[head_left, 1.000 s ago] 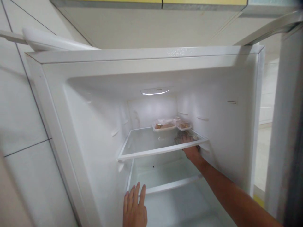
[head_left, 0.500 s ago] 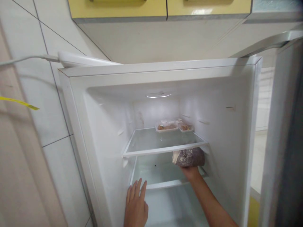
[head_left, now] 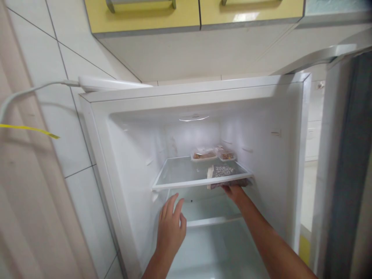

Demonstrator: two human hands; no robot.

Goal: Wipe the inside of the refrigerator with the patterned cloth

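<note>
Inside the open fridge, my right hand [head_left: 233, 192] holds a dark, patterned package [head_left: 223, 171] from below. The package is beneath the upper glass shelf [head_left: 180, 170], partly seen through the glass and behind the shelf's front edge. Most of my right fingers are hidden under it. My left hand [head_left: 172, 221] is raised at the left side of the fridge, just below the upper shelf's front edge, with its fingers apart and nothing in it. A lower glass shelf [head_left: 209, 221] lies beneath both.
Two clear-wrapped food trays [head_left: 204, 155] sit at the back of the upper shelf. The fridge door [head_left: 343, 166] stands open at the right. Yellow cabinets [head_left: 145, 17] hang above, and a white cable [head_left: 35, 88] runs at the left.
My right hand has moved the package deeper in, under the upper shelf. My left hand has risen a little, and its fingers are more curved. The view has shifted slightly.
</note>
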